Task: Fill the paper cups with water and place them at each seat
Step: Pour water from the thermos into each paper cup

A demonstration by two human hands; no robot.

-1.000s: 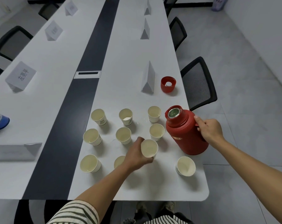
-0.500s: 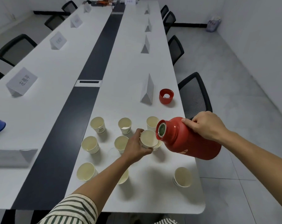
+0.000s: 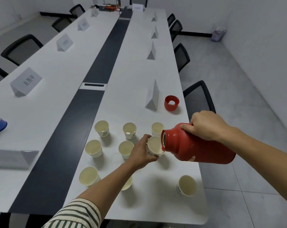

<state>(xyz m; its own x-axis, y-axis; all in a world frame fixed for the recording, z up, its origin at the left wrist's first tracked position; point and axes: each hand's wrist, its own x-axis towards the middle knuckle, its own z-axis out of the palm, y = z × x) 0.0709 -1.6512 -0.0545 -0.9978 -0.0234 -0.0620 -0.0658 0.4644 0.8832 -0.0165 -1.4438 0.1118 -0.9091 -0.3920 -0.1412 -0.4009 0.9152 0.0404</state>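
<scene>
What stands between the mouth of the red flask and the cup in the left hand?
Nothing visible. The flask, tilted by the right hand, has its open mouth right at the rim of the cup that the left hand holds.

Your left hand (image 3: 142, 153) grips a paper cup (image 3: 154, 146) above the white table (image 3: 134, 89); your right hand (image 3: 205, 125) holds the red flask (image 3: 197, 147) tipped sideways, mouth at the cup's rim. Other cups (image 3: 93, 148) stand around; red lid (image 3: 171, 103) beside a name card (image 3: 152, 96).
</scene>
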